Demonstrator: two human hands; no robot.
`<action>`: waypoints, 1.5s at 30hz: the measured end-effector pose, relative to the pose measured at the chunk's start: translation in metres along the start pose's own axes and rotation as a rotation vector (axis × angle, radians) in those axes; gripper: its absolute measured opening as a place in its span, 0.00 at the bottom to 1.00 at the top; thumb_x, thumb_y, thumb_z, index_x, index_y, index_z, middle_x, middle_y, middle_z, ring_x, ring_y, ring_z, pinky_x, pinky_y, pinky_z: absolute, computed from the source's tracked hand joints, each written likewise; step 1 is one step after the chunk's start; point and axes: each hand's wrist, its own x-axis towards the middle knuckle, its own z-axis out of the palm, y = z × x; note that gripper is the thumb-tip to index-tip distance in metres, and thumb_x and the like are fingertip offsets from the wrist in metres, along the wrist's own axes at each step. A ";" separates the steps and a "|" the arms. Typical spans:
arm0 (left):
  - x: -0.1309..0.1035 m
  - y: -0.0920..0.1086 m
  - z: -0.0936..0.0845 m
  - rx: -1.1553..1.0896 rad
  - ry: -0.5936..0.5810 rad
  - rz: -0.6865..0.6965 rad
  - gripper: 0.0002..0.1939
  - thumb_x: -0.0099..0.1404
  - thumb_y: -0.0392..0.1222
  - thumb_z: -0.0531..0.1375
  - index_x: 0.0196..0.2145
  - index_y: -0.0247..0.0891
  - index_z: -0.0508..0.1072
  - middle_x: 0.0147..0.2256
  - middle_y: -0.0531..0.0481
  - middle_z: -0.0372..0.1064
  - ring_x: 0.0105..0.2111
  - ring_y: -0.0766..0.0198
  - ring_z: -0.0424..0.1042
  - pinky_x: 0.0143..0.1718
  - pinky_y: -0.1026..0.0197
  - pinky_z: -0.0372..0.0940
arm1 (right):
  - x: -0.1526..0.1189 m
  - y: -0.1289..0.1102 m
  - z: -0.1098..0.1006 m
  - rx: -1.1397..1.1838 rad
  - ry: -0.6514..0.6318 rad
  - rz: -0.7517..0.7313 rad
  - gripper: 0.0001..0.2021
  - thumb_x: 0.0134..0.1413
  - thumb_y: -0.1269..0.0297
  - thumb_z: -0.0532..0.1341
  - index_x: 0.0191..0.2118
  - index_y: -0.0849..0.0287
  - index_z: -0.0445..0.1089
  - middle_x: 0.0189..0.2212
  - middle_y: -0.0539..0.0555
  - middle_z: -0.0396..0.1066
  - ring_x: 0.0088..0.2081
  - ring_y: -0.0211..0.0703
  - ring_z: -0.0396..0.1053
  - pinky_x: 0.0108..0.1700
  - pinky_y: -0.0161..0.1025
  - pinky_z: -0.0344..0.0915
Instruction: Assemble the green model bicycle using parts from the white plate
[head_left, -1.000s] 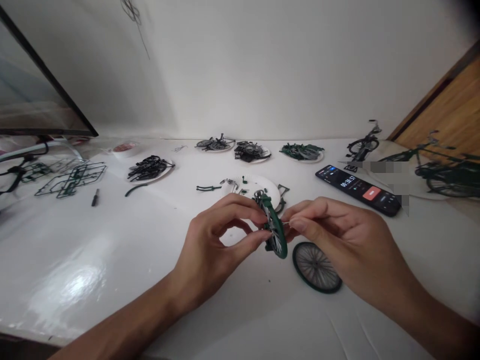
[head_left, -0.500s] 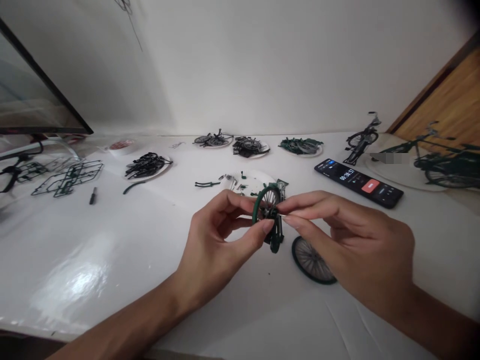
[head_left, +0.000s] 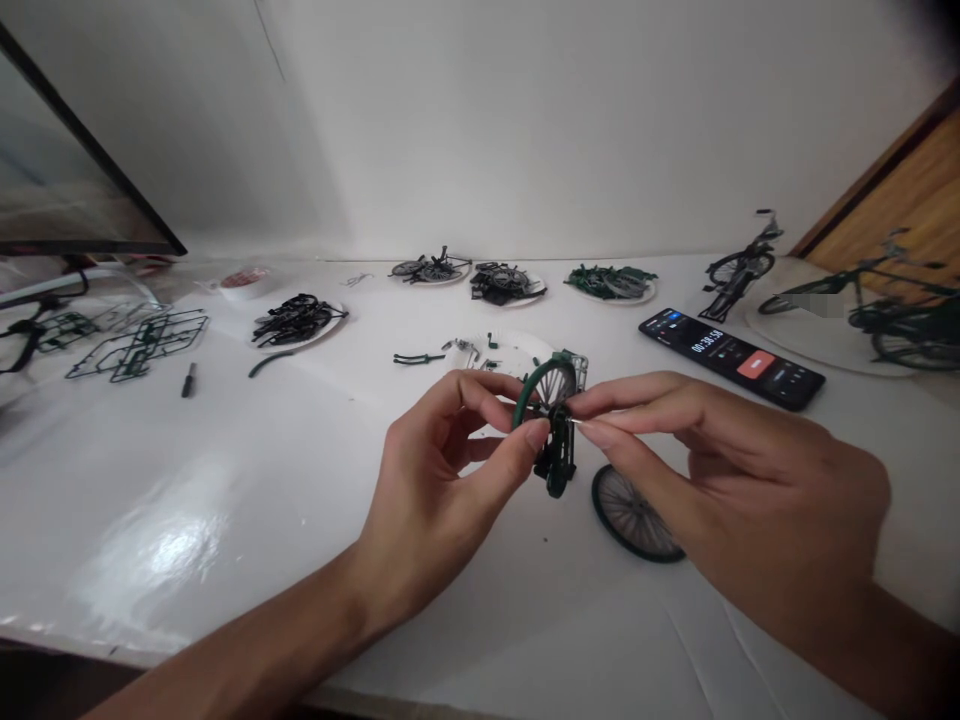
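"Grip status and part location?"
"My left fingers hold the green bicycle assembly above the counter, left of the loose wheel. My right fingers pinch a thin pale piece."

This looks like an indoor room set up as a hobby bench — home or office, I cannot tell. A large black-framed screen stands far left on a glossy white table; beyond it rises a plain off-white wall, with a brown wood-grain panel far right. Round white plates, dark piles of miniature bicycle parts and thin green plastic part frames on the left suggest model building — not a factory line.
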 end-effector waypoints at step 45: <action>0.018 -0.001 -0.002 -0.156 -0.045 -0.220 0.17 0.63 0.33 0.66 0.46 0.36 0.65 0.44 0.44 0.74 0.43 0.58 0.76 0.42 0.57 0.74 | 0.013 0.019 -0.003 0.723 -0.374 0.466 0.14 0.62 0.57 0.64 0.52 0.50 0.73 0.48 0.52 0.77 0.51 0.46 0.74 0.51 0.40 0.72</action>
